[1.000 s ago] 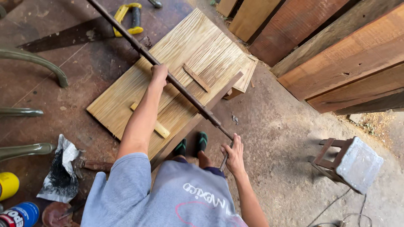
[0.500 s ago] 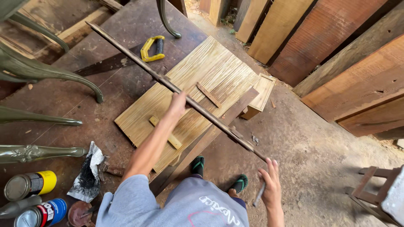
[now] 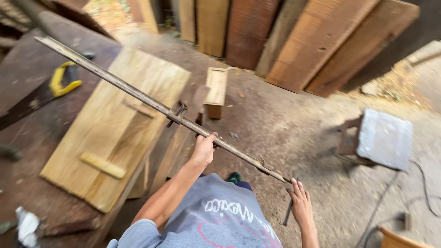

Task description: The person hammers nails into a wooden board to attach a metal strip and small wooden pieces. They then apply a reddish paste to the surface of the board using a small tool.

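Motion blur softened much of the workshop scene, leaving the grain of the pale wooden panel (image 3: 115, 133) and the leaning boards (image 3: 321, 41) indistinct. The long metal bar clamp (image 3: 156, 106) ran partly behind the left hand (image 3: 203, 149), and its near end was masked by the right hand (image 3: 301, 204), whose grip on the handle could not be made out. The hand saw (image 3: 43, 92) was cut off by the left edge. A crumpled white object (image 3: 26, 226) at lower left was too blurred to identify, and the stool (image 3: 379, 138) lost its detail.
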